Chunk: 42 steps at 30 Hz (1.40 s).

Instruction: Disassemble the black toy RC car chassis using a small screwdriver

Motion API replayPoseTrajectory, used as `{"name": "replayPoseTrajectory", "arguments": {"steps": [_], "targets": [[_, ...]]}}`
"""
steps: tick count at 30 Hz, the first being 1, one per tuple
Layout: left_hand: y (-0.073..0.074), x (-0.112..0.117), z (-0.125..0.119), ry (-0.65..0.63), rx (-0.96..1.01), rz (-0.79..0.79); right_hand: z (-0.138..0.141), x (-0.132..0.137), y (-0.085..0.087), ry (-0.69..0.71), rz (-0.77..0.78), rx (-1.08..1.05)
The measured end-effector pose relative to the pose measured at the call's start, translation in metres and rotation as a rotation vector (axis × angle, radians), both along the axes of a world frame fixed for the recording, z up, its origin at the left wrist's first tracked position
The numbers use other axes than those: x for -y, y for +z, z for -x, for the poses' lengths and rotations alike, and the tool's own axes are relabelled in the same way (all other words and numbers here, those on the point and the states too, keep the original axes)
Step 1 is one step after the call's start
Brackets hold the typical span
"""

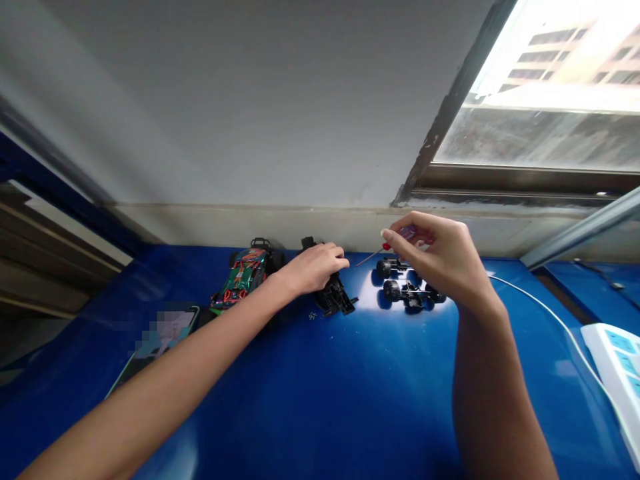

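My left hand (pixel 319 267) is closed over the middle of a black plastic toy car chassis (pixel 338 298) lying on the blue table; my fingers cover part of it. In my right hand (pixel 435 250) is a screwdriver (pixel 408 232) with a red and purple handle, its thin shaft slanting down to the left, the tip apart from the chassis. Below that hand stand two black wheel-and-axle assemblies (pixel 411 293), partly hidden by it. Several tiny screws (pixel 313 316) lie beside the chassis. Left of my left hand sits a green and orange toy car (pixel 245 275).
A phone (pixel 165 337) lies at the left, partly under my left forearm. On the right, a white power strip (pixel 615 367) trails a white cable (pixel 553 313) across the blue table (pixel 350 400). A wall (pixel 280 133) and a window frame (pixel 525 179) bound the table's back.
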<state>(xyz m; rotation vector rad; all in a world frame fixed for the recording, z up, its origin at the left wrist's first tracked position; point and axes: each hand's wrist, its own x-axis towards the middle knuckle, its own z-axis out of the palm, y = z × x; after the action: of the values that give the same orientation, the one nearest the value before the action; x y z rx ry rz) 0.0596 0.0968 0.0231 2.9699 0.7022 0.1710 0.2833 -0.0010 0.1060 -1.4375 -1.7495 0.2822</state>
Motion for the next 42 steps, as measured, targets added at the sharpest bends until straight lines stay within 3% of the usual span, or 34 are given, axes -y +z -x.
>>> {"name": "replayPoseTrajectory", "arguments": {"steps": [6,10,13,16,21,29,35,42], "targets": [[-0.018,-0.008,-0.008,-0.062,0.185,0.087,0.001,0.006,0.005,0.056,0.049,0.05],[-0.02,-0.002,-0.006,-0.074,0.354,0.101,0.003,0.018,0.014,0.174,0.1,0.076],[-0.016,0.02,0.004,0.082,0.549,0.051,0.002,0.027,0.02,0.206,0.114,0.1],[-0.015,0.057,0.013,0.281,0.691,0.023,0.002,0.031,0.022,0.185,0.112,0.155],[-0.031,0.105,0.016,0.389,0.589,0.209,0.005,0.029,0.016,0.173,0.105,0.244],[-0.057,0.108,0.026,0.247,0.631,0.304,0.012,0.027,0.009,0.191,0.119,0.372],[-0.059,0.11,0.03,0.185,0.663,0.309,0.015,0.033,0.009,0.25,0.17,0.414],[-0.055,0.121,0.029,0.213,0.696,0.338,0.018,0.038,0.006,0.267,0.215,0.44]]}}
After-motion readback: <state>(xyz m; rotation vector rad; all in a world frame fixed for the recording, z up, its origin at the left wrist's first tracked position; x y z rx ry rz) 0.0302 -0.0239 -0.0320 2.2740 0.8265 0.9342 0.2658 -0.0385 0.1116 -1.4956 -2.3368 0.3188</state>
